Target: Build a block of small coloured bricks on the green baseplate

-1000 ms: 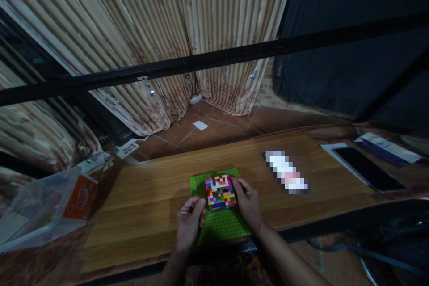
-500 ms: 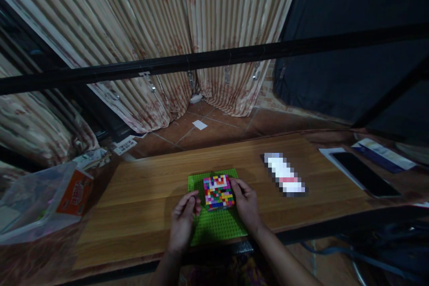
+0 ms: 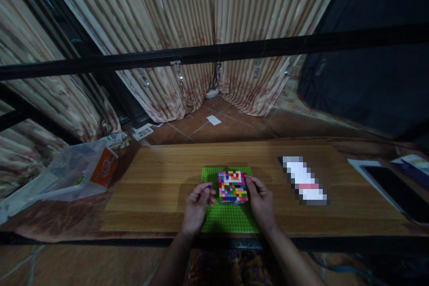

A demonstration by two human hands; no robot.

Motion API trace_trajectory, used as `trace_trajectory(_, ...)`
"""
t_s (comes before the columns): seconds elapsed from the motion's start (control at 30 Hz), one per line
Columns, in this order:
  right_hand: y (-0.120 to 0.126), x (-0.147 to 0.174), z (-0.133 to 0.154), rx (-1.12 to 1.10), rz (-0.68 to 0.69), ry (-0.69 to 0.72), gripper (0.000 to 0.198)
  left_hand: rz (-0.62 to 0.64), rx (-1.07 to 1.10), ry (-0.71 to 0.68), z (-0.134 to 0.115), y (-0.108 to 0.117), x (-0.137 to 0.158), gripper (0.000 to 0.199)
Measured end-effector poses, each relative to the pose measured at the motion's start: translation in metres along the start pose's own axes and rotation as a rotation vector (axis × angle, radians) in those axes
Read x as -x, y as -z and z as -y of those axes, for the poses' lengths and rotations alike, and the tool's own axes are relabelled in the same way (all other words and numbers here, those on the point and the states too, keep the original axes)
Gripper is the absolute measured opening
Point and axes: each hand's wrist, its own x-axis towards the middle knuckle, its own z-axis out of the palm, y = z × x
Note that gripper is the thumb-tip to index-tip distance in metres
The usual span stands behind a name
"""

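A square build of many-coloured toy bricks is over the upper part of a green studded baseplate. My right hand has its thumb and fingers closed at the build's right edge; the fingers behind it are partly hidden. To the left of the build, my left hand pinches a small dark purple brick between thumb and forefinger. That brick is apart from the build. Whether the build is fixed to the baseplate or only held over it, I cannot tell.
Both hands work over a wooden board. On its right lies a phone with a blurred screen. A dark flat device lies farther right on paper. At left is a clear plastic bin with an orange label. A black bar crosses behind.
The camera view has turned slightly left, so everything sits farther right. The left fingers have tilted, and the small purple brick now shows at their tips. The right hand stays at the build's edge.
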Motion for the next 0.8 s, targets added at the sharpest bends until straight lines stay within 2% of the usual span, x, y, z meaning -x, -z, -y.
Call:
trace_trajectory(0.2, 0.003, 0.0, 0.003, -0.006, -0.034, 0.016, 0.029, -0.011, -0.021, 0.01, 0.0, 0.0, -0.001, 0.03)
trace_trajectory(0.27, 0.004, 0.004, 0.008, 0.045, -0.007, 0.1, 0.026, -0.021, -0.004, 0.009, 0.001, 0.001, -0.001, 0.029)
trace_trajectory(0.4, 0.0, 0.015, 0.023, 0.245, 0.124, 0.366, 0.018, -0.026, 0.032, -0.007, 0.002, 0.002, -0.002, 0.028)
trace_trajectory(0.57, -0.016, 0.024, 0.041, 0.552, 0.273, 0.635, 0.023, 0.011, 0.029, 0.004, 0.001, 0.004, -0.002, 0.028)
trace_trajectory(0.67, -0.028, 0.026, 0.045, 0.659, 0.348, 0.695, 0.024, 0.042, 0.038, -0.002, 0.0, 0.005, -0.002, 0.027)
trace_trajectory(0.8, -0.038, 0.029, 0.048, 0.702, 0.393, 0.686, 0.02, 0.08, 0.031, -0.017, 0.001, 0.008, -0.001, 0.024)
